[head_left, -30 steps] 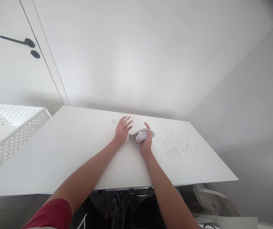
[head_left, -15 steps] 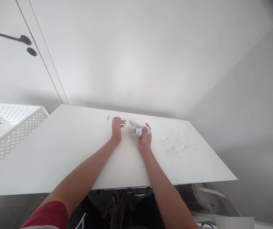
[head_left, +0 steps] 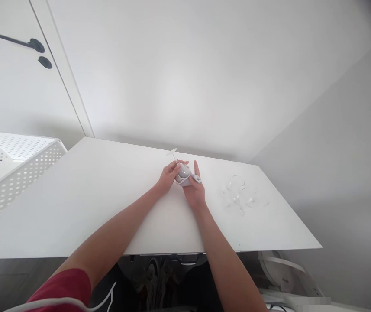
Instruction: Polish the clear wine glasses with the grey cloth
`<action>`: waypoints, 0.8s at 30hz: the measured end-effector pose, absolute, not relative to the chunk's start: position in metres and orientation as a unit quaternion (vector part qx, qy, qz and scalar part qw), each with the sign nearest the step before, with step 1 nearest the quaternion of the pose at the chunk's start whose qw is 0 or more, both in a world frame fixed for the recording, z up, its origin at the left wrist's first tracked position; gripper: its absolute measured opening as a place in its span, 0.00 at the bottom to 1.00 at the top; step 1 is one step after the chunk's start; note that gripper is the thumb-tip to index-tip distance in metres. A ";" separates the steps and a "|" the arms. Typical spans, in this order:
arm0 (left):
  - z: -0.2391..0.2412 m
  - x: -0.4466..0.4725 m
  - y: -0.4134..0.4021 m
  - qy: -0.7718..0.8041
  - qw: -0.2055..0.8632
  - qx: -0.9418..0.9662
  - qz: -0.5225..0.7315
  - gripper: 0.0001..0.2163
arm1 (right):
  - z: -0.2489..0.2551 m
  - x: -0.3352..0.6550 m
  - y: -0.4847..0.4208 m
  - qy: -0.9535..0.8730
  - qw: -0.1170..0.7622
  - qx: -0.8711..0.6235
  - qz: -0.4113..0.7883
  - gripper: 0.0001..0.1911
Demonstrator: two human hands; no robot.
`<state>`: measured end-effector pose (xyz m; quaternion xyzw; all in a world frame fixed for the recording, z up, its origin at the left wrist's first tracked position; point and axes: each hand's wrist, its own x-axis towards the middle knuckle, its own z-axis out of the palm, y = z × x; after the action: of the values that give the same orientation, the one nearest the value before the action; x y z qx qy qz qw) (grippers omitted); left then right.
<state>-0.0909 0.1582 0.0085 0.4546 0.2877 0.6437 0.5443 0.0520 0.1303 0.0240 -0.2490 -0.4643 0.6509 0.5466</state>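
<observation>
Above the white table (head_left: pixel 130 173), my left hand (head_left: pixel 168 175) is closed around a clear stemmed glass (head_left: pixel 184 170), near where the bowl meets the stem. The glass is tilted, its round foot pointing up toward the wall and its bowl toward my right hand. My right hand (head_left: pixel 195 190) grips a light grey cloth (head_left: pixel 188 180), which is wrapped about the bowl's mouth. One right finger sticks up away from the cloth. The cloth hides the rim of the glass.
Several clear glass pieces (head_left: pixel 237 195) lie on the table to the right, their shapes hard to make out. A white perforated metal unit (head_left: pixel 19 173) stands left of the table. A white wall (head_left: pixel 172 86) rises behind, with a door (head_left: pixel 6 86) at the left.
My left hand has moved right and turned the glass, so its foot now points up instead of left. My right hand keeps the cloth at the bowl.
</observation>
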 end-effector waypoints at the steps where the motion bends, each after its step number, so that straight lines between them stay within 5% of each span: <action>1: 0.007 -0.091 0.159 0.281 0.542 0.466 0.640 0.20 | 0.023 0.053 0.132 -0.454 0.559 -0.251 0.647 0.46; 9: 0.002 -0.090 0.161 0.269 0.623 0.387 0.624 0.20 | 0.013 0.043 0.135 -0.579 0.547 -0.337 0.501 0.37; 13: 0.012 -0.092 0.155 0.271 0.619 0.376 0.634 0.16 | 0.015 0.045 0.132 -0.551 0.531 -0.274 0.582 0.32; 18: 0.018 -0.095 0.152 0.225 0.642 0.376 0.630 0.14 | 0.017 0.042 0.129 -0.509 0.569 -0.318 0.562 0.40; 24: 0.013 -0.097 0.157 0.231 0.629 0.324 0.668 0.13 | 0.015 0.043 0.133 -0.493 0.576 -0.303 0.578 0.27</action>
<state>-0.0972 0.1567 0.0130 0.3241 0.2308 0.6679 0.6290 0.0432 0.1331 0.0152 -0.3027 -0.4925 0.5782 0.5757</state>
